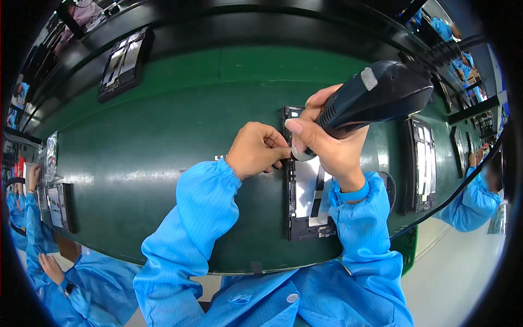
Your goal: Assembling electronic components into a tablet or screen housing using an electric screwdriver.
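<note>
My right hand (332, 141) is wrapped around a black corded power tool (376, 95), which looks like an electric screwdriver. Its narrow end points down at a flat, opened electronic device (305, 191) with a black frame and silvery inner panels. My hand hides the tip, so contact cannot be made out. My left hand (259, 150) is closed, thumb and fingers pinched together at the device's left edge beside the tool's tip. Whatever lies in that pinch is hidden or too small to name. The device rests flat on the green table, its upper right part covered by my right hand.
Similar opened devices lie at the far left (124, 64), the near left (59, 207) and the right (420, 163) of the green table (141, 158). A black cable (463, 188) curves down on the right. Co-workers in blue sleeves sit at both sides.
</note>
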`<state>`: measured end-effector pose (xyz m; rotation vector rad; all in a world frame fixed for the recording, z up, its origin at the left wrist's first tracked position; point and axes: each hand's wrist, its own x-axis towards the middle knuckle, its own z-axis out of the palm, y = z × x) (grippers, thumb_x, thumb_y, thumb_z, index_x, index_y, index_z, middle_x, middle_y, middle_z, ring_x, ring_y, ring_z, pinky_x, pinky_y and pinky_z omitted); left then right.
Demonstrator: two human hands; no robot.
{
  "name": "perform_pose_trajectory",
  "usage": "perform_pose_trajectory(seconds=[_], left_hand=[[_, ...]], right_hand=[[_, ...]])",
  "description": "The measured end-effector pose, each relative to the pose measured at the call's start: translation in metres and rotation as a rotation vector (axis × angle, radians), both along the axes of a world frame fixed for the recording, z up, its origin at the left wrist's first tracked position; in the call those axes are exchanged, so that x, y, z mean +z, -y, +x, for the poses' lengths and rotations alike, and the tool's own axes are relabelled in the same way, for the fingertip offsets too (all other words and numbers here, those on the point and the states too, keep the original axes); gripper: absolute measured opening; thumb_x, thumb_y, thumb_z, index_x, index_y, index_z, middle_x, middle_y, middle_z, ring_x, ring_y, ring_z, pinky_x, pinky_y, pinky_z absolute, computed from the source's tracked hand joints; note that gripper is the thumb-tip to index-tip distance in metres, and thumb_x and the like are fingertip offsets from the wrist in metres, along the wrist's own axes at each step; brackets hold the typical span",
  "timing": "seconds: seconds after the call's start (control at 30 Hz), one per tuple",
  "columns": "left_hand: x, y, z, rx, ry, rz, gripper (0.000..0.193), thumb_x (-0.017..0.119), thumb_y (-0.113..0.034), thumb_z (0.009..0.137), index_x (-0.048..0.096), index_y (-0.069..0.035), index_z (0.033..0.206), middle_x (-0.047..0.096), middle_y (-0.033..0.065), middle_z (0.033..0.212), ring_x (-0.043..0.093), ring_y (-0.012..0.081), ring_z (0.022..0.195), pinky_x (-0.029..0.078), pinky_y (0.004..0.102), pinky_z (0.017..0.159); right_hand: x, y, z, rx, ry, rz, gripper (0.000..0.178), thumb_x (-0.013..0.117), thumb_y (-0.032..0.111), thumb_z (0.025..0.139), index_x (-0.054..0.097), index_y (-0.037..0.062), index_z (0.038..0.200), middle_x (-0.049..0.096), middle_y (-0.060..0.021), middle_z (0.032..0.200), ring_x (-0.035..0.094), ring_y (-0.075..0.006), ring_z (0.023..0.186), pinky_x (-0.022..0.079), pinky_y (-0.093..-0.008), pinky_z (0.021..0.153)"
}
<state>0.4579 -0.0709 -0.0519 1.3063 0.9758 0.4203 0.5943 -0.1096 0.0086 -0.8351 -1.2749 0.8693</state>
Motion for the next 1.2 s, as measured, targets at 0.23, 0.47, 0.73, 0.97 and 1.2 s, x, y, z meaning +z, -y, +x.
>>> perform_pose_trajectory(seconds=[0.23, 0.47, 0.73, 0.97, 1.2], left_hand=[[-0.011, -0.002, -0.007, 0.002, 0.022, 0.001, 0.009, 0.068, -0.006, 0.076, 0.063, 0.002, 0.078, 0.064, 0.0065, 0.068, 0.063, 0.0112, 0.057, 0.049, 0.0227, 0.045], [-0.037, -0.018, -0.016, -0.035, 0.027, 0.064, 0.008, 0.068, -0.005, 0.076, 0.064, 0.002, 0.077, 0.065, 0.0067, 0.069, 0.063, 0.0109, 0.056, 0.050, 0.0228, 0.045], [0.043, -0.025, 0.000, -0.054, 0.149, 0.090, 0.007, 0.064, -0.006, 0.080, 0.063, 0.001, 0.077, 0.065, 0.0058, 0.067, 0.062, 0.0100, 0.055, 0.049, 0.0232, 0.044], [0.079, 0.009, 0.037, -0.067, 0.076, 0.147, 0.005, 0.060, -0.002, 0.081, 0.063, 0.001, 0.082, 0.064, 0.0072, 0.068, 0.062, 0.0107, 0.059, 0.050, 0.0231, 0.047], [0.127, 0.045, 0.125, -0.098, -0.009, 0.054, 0.006, 0.060, -0.003, 0.080, 0.064, 0.001, 0.083, 0.063, 0.0053, 0.069, 0.061, 0.0103, 0.058, 0.048, 0.0207, 0.046]], right_hand=[[-0.003, 0.001, -0.010, 0.004, 0.066, -0.008, 0.035, 0.070, -0.009, 0.072, 0.047, 0.0008, 0.095, 0.056, -0.0072, 0.061, 0.055, -0.0111, 0.050, 0.045, -0.0232, 0.046], [-0.034, -0.003, -0.023, 0.008, 0.086, 0.011, 0.035, 0.068, -0.009, 0.073, 0.043, 0.0020, 0.094, 0.054, -0.0077, 0.060, 0.055, -0.0111, 0.052, 0.043, -0.0229, 0.047], [0.056, -0.006, -0.008, 0.106, -0.039, -0.055, 0.039, 0.068, -0.008, 0.074, 0.040, 0.0003, 0.100, 0.053, -0.0054, 0.063, 0.052, -0.0092, 0.052, 0.042, -0.0225, 0.048], [0.090, 0.023, 0.034, -0.089, 0.114, 0.054, 0.029, 0.078, 0.009, 0.068, 0.057, 0.0001, 0.086, 0.058, -0.0019, 0.068, 0.055, -0.0076, 0.061, 0.047, -0.0236, 0.058], [0.102, 0.055, 0.115, -0.108, -0.096, -0.128, 0.025, 0.076, 0.011, 0.068, 0.058, 0.0016, 0.083, 0.057, -0.0051, 0.063, 0.055, -0.0104, 0.056, 0.044, -0.0269, 0.051]])
